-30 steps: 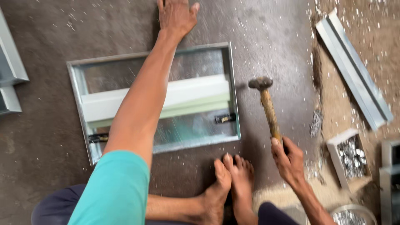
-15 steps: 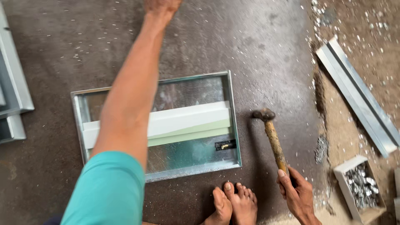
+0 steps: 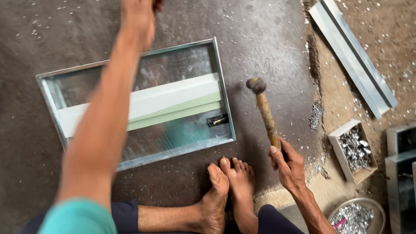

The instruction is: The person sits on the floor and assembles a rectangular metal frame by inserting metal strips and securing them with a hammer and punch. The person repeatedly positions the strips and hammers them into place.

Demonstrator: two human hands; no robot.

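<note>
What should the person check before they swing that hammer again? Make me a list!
1. Grip on the hammer: the right hand is wrapped round the bottom of the handle. Ok.
2. Bare feet clear of the hammer head: they rest just below the metal tray, close to the handle. Not ok.
3. Left hand out of the way: it reaches far past the tray, at the picture's top edge. Ok.
4. What the left hand holds: cut off and blurred. Cannot tell.
5. Tray lying flat on the floor: ok.
6. Box of small metal pieces within reach on the right: ok.
</note>
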